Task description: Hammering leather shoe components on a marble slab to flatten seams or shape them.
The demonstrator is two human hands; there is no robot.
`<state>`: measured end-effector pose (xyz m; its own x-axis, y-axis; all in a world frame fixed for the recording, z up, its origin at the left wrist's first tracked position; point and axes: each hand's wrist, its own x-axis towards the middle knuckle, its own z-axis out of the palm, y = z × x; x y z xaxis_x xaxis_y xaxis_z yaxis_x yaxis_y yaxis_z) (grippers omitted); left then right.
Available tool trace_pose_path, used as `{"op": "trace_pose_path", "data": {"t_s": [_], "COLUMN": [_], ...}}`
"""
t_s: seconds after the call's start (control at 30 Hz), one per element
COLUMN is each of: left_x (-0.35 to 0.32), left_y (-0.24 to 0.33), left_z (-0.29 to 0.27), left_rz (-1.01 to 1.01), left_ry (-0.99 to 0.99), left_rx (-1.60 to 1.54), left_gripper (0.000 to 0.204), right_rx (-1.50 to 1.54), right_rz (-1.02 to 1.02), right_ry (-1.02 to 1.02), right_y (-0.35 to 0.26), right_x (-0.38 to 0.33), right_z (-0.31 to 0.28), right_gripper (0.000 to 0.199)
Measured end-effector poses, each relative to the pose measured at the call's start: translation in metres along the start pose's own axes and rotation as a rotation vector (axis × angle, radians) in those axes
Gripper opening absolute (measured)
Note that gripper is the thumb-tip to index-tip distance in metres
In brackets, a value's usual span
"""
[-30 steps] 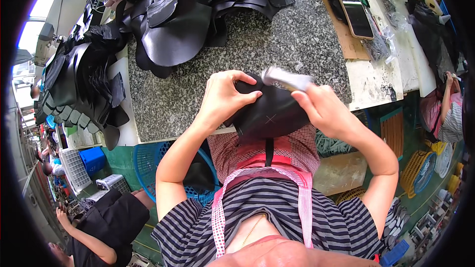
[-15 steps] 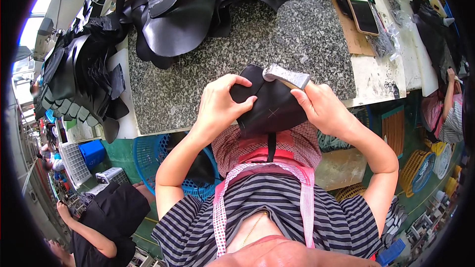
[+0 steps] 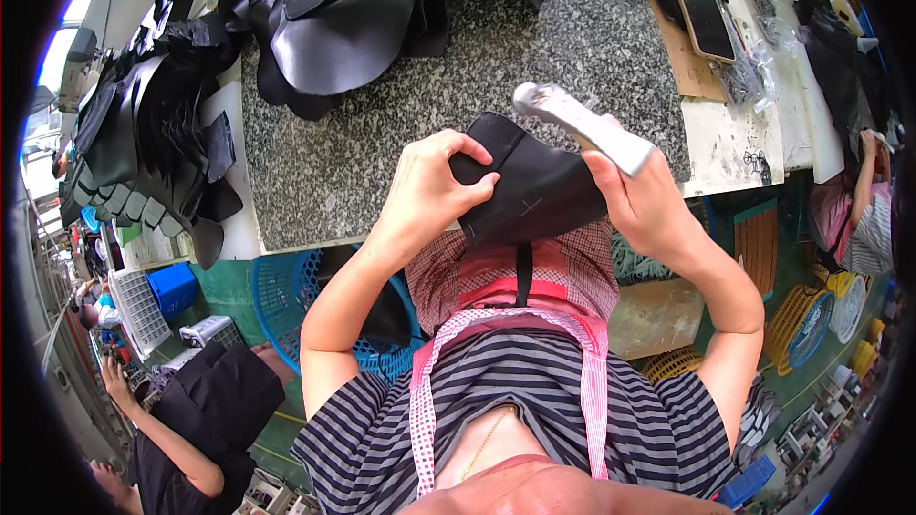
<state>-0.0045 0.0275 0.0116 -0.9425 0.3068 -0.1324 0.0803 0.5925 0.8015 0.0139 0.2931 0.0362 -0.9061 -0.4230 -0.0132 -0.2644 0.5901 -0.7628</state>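
Observation:
A black leather piece (image 3: 544, 195) lies over the near edge of the speckled stone slab (image 3: 572, 67). It has a seam across its upper part and a small pale cross mark. My left hand (image 3: 429, 186) pinches its left side, thumb and forefinger bent onto the leather. In my right hand (image 3: 644, 200) is a metal hammer (image 3: 582, 124), gripped close to its head and raised above the leather. The handle is mostly hidden by my fingers, and the leather's right edge runs up to this hand.
Black leather pieces (image 3: 343, 24) are heaped on the slab's far side, with another stack (image 3: 143, 124) at left. A phone (image 3: 701, 14) rests at far right. Below the left edge stands a blue basket (image 3: 272, 300). Another person in black (image 3: 215, 415) is at lower left.
My right hand has lifted the hammer off the leather, up and to the right. My left hand keeps its pinch on the leather, which has shifted slightly.

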Motion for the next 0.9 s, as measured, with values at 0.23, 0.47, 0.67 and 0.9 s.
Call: {"op": "trace_pose_path", "data": {"t_s": [0.23, 0.47, 0.67, 0.9], "left_x": [0.001, -0.017, -0.023, -0.019], "left_y": [0.0, -0.004, -0.009, -0.006], "left_z": [0.0, 0.004, 0.005, 0.003], "left_rz": [0.004, 0.11, 0.103, 0.12], "left_ry": [-0.02, 0.087, 0.103, 0.054], "left_rx": [0.014, 0.125, 0.114, 0.115], "left_gripper": [0.023, 0.023, 0.023, 0.023], "right_rx": [0.028, 0.049, -0.008, 0.009], "right_rz": [-0.001, 0.096, -0.053, 0.04], "right_ry": [-0.021, -0.16, -0.032, -0.157], "right_y": [-0.007, -0.004, -0.005, -0.013], "right_x": [0.003, 0.0, 0.002, -0.001], "right_z": [0.0, 0.015, 0.005, 0.005], "right_gripper": [0.024, 0.025, 0.025, 0.022]}}
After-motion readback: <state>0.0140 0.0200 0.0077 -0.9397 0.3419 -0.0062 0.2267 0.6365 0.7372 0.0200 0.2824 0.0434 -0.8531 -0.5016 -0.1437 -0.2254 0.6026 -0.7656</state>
